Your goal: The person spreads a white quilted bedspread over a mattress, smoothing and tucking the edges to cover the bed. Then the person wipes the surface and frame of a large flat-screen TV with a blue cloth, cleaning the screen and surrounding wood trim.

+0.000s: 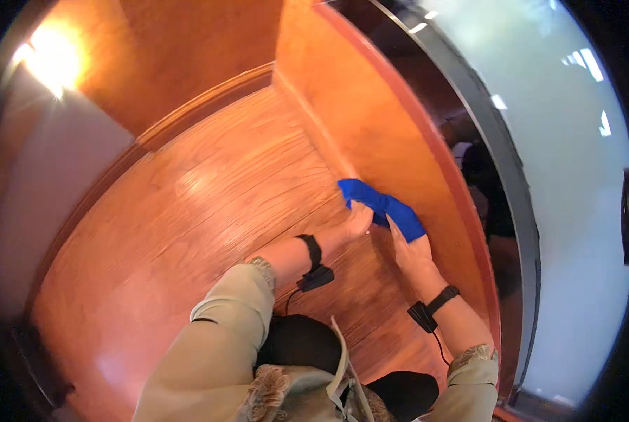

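Note:
A bright blue cloth (384, 204) is bunched between my two hands, low against the orange-brown wood panel beside the floor. My left hand (360, 217) grips its left part from below, close to where the floor meets the panel. At the cloth's right end, my right hand (411, 250) holds it against the panel, thumb showing and most fingers hidden under the fabric. The cloth's middle is pinched into folds. Both wrists wear black straps, each with a small black box and a cable.
Wood-plank floor (216, 204) spreads ahead and left, edged by a skirting board (209, 104). A reddish ledge (427, 133) tops the panel on the right, beside dark glass and a pale glossy surface (574, 232). My black-clad knees (304, 341) are just below my hands.

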`<state>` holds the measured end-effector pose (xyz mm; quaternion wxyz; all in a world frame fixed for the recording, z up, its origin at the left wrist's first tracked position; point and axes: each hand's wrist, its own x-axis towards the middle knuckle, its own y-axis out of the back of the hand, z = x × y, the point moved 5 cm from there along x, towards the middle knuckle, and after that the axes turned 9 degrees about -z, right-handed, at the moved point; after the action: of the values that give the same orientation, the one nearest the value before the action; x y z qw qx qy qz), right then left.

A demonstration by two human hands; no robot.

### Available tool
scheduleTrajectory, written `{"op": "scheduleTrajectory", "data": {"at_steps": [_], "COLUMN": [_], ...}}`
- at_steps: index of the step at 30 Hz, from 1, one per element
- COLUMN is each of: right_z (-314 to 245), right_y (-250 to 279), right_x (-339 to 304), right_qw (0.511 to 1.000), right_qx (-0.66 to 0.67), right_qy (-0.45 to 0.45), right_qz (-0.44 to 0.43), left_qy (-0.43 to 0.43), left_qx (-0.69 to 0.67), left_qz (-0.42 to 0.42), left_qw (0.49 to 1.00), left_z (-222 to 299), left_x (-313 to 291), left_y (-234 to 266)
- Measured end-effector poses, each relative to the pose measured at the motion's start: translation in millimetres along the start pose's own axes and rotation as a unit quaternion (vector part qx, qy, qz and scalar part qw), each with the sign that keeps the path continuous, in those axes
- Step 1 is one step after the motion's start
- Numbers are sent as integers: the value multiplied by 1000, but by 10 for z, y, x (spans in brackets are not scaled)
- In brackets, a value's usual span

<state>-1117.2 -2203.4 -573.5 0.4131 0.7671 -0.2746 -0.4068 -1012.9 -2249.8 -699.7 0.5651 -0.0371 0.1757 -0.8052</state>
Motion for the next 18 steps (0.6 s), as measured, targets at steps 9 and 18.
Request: {"op": "scheduleTrajectory", "data": {"at_steps": [9, 18], "right_z": [-522, -950], "right_y": [898, 1625], "right_x": [183, -167], "right_qw": [922, 832], "right_qx": [-200, -332], "right_qy": [32, -85], "right_qz": [330, 436], "left_qy": [-159, -476], "left_qx": [-14, 539], "left_qz": [-37, 116], "left_qw": [986, 685], "left_z": [1564, 2940], "left_x": [332, 199], "left_y": [297, -117]}}
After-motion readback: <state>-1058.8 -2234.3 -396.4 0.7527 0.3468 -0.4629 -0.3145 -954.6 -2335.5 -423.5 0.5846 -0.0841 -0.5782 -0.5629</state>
